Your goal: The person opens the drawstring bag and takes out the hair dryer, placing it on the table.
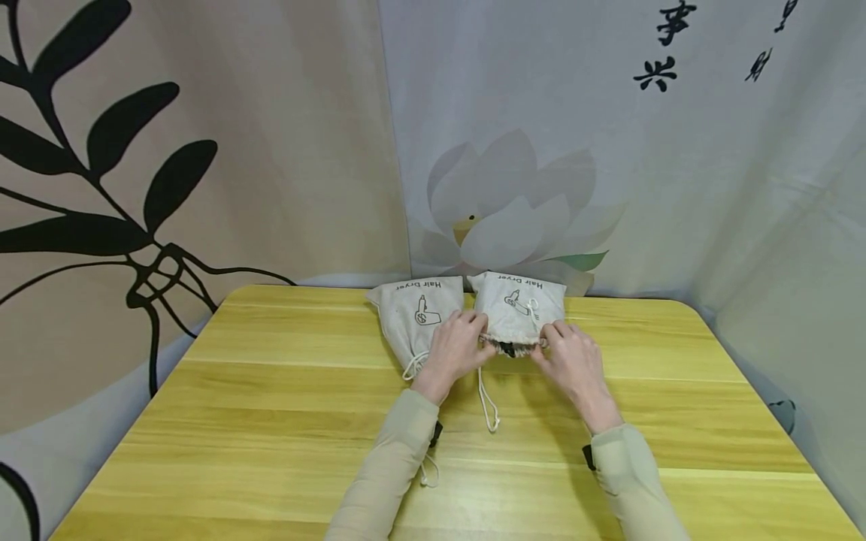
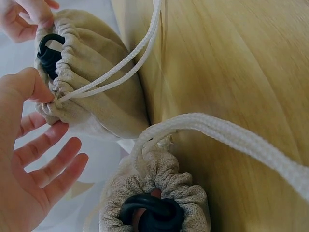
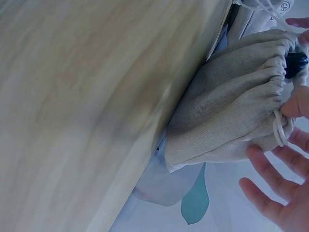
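Two beige drawstring bags printed "Hair Dryer" lie side by side at the table's far edge. My left hand [image 1: 456,347] pinches the left side of the right bag's [image 1: 517,314] gathered mouth between thumb and fingers. At the mouth's other side, my right hand [image 1: 573,362] pinches the cloth near the white drawstring loop [image 3: 279,128]. The mouth faces me, partly open, and a black cord [image 2: 49,60] with a loop shows inside. The left bag [image 1: 411,315] lies beside my left wrist, its gathered mouth also showing a black cord loop [image 2: 149,208].
A white drawstring [image 1: 487,406] trails from the right bag onto the yellow wooden table [image 1: 271,421]. Another white string end [image 1: 428,473] lies near my left sleeve. Behind the table hangs a pale curtain [image 1: 304,150] printed with leaves and a lotus.
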A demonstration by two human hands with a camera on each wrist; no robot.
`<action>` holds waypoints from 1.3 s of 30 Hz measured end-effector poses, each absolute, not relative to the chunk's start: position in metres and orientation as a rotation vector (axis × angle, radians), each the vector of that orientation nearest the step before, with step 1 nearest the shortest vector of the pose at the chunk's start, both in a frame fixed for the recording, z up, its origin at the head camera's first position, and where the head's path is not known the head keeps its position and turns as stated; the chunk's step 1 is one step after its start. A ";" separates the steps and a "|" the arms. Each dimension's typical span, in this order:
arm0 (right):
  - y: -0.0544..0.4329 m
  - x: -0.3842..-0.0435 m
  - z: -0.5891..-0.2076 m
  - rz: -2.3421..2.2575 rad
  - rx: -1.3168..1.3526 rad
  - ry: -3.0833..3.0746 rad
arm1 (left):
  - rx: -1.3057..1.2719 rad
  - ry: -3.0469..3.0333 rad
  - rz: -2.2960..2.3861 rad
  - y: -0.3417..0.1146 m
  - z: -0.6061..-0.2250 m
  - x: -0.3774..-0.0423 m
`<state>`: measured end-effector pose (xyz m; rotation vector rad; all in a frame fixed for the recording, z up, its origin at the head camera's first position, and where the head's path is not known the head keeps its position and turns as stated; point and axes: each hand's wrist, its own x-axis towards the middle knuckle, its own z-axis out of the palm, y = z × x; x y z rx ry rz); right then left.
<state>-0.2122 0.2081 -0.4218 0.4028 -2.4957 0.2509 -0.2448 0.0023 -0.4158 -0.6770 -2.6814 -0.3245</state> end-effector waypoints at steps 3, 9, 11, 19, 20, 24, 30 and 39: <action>0.210 -0.213 -0.422 0.257 0.405 -2.495 | -0.677 -2.688 -0.324 0.002 -0.415 -0.244; 0.214 -0.214 -0.421 0.279 0.398 -2.474 | -0.656 -2.703 -0.335 0.000 -0.414 -0.244; 0.215 -0.215 -0.421 0.282 0.400 -2.465 | -0.659 -2.696 -0.344 0.000 -0.413 -0.244; 0.217 -0.215 -0.420 0.291 0.402 -2.469 | -0.681 -2.661 -0.344 -0.001 -0.414 -0.245; 0.217 -0.214 -0.420 0.295 0.401 -2.473 | -0.685 -2.656 -0.345 -0.001 -0.414 -0.245; 0.218 -0.213 -0.419 0.300 0.401 -2.480 | -0.699 -2.637 -0.351 -0.001 -0.415 -0.246; 0.219 -0.214 -0.420 0.287 0.416 -2.451 | -0.717 -2.626 -0.340 -0.003 -0.416 -0.246; 0.223 -0.212 -0.423 0.305 0.385 -2.506 | -0.729 -2.615 -0.330 -0.006 -0.419 -0.244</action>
